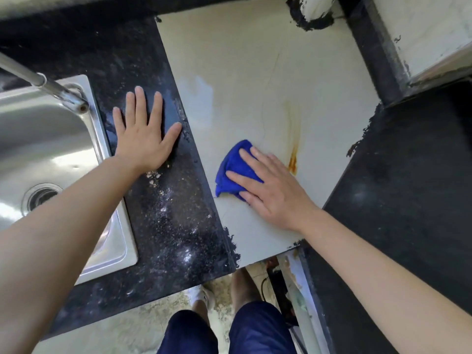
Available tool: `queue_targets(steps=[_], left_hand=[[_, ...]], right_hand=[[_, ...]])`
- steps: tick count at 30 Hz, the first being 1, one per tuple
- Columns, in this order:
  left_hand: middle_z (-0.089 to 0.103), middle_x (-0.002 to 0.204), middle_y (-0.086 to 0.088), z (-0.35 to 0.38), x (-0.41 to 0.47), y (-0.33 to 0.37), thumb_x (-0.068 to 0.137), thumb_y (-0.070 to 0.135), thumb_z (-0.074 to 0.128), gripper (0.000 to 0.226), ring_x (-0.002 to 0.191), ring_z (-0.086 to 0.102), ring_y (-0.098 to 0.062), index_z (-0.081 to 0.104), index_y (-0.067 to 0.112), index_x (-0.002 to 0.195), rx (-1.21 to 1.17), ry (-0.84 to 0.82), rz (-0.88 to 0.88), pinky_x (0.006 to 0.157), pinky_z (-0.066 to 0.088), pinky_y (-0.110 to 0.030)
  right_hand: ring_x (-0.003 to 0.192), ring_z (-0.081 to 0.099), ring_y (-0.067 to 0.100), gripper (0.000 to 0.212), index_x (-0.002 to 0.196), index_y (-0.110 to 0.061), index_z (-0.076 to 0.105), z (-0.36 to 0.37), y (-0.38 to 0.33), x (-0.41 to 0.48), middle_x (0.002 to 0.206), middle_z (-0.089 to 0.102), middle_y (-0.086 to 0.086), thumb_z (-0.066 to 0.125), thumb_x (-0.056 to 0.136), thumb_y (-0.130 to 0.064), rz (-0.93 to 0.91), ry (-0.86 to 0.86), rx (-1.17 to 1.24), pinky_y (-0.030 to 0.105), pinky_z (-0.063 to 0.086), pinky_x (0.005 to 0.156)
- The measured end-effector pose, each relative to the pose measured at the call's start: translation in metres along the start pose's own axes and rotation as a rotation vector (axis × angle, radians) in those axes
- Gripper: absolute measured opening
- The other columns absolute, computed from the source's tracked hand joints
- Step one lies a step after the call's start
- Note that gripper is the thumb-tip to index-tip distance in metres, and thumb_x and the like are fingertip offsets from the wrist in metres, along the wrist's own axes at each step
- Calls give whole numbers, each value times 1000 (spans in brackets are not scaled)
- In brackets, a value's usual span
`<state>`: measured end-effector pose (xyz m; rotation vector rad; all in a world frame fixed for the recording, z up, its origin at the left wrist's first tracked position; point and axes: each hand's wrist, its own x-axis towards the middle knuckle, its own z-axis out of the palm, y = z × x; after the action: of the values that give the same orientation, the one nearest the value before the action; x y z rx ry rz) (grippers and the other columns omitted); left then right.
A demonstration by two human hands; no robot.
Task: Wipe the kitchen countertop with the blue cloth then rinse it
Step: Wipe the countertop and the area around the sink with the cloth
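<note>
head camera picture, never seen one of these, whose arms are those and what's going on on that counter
There is no machine here. The single picture comes from a wide-angle camera worn on a person's head and looking down. The two bare arms are therefore the wearer's own, and their legs show at the bottom. The left hand rests flat, fingers spread, on the dark speckled countertop. Beside it is a steel sink with a tap by its rim. The right hand presses a bunched blue cloth with straight fingers onto a pale slab, just left of an orange-brown stain. Nothing is gripped; the cloth is only pushed down.
</note>
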<state>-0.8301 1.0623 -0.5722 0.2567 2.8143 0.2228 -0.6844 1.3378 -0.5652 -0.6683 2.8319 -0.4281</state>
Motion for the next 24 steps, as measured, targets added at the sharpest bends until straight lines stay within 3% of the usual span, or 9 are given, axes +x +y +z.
queue_targets(steps=[2, 4, 7, 9, 12, 15, 19, 21, 24], left_hand=[[-16, 165, -9, 0, 3, 0, 97, 68, 13, 77, 152, -17, -26, -3, 25, 159, 7, -3, 4, 120, -10, -53], [-16, 165, -9, 2, 3, 0, 97, 69, 11, 77, 152, -17, -26, -4, 26, 159, 7, -5, 1, 120, -10, -53], [-17, 165, -8, 3, 5, 0, 96, 69, 10, 77, 152, -17, -26, -4, 26, 159, 17, -8, -4, 120, -10, -53], [-16, 165, -9, 4, 6, 0, 97, 68, 10, 76, 152, -16, -26, -4, 25, 159, 20, -10, 0, 120, -9, -54], [-19, 165, -9, 4, 5, -2, 99, 66, 10, 74, 151, -19, -26, -6, 25, 159, 36, -21, 5, 120, -10, -53], [-21, 164, -8, 2, 5, -3, 99, 65, 9, 73, 151, -21, -25, -8, 26, 158, 33, -43, 6, 120, -11, -53], [-21, 164, -8, 1, 6, -1, 98, 65, 7, 73, 150, -22, -26, -8, 26, 158, 31, -61, -2, 120, -10, -55], [-21, 164, -9, 1, 6, -1, 98, 66, 5, 74, 150, -23, -26, -8, 26, 158, 29, -59, -1, 120, -10, -55], [-23, 163, -9, -1, 7, 1, 98, 64, 5, 73, 149, -25, -26, -10, 25, 158, 26, -81, -3, 120, -10, -56]], right_hand=[[152, 18, 33, 49, 151, -31, 42, -8, 30, 10, 164, 24, 12, 37, 104, -42, 57, 30, -16, 47, 13, 124], [148, 25, 40, 50, 149, -25, 46, -19, 62, 36, 161, 28, 20, 36, 102, -42, 236, 122, -18, 51, 19, 122], [152, 13, 40, 53, 154, -26, 36, -43, 94, 94, 164, 17, 21, 31, 104, -43, 494, 161, 9, 45, 12, 124], [153, 5, 37, 51, 156, -30, 29, -53, 95, 135, 166, 10, 17, 30, 106, -40, 570, 181, 33, 41, 6, 124], [152, 9, 40, 49, 154, -27, 37, -43, 64, 172, 165, 16, 18, 35, 106, -37, 513, 198, 29, 46, 9, 124], [147, 26, 45, 47, 144, -24, 53, -19, 21, 152, 158, 33, 22, 42, 100, -36, 231, 191, 24, 55, 20, 119], [151, 22, 32, 46, 146, -33, 49, -21, 28, 101, 162, 30, 11, 40, 102, -43, 30, 53, 15, 51, 12, 123], [151, 21, 32, 49, 148, -33, 46, -32, 57, 113, 163, 27, 10, 37, 102, -46, 124, 81, 3, 52, 12, 123], [152, 14, 36, 51, 152, -30, 39, -53, 100, 168, 164, 20, 16, 34, 103, -44, 457, 206, 24, 48, 10, 124]])
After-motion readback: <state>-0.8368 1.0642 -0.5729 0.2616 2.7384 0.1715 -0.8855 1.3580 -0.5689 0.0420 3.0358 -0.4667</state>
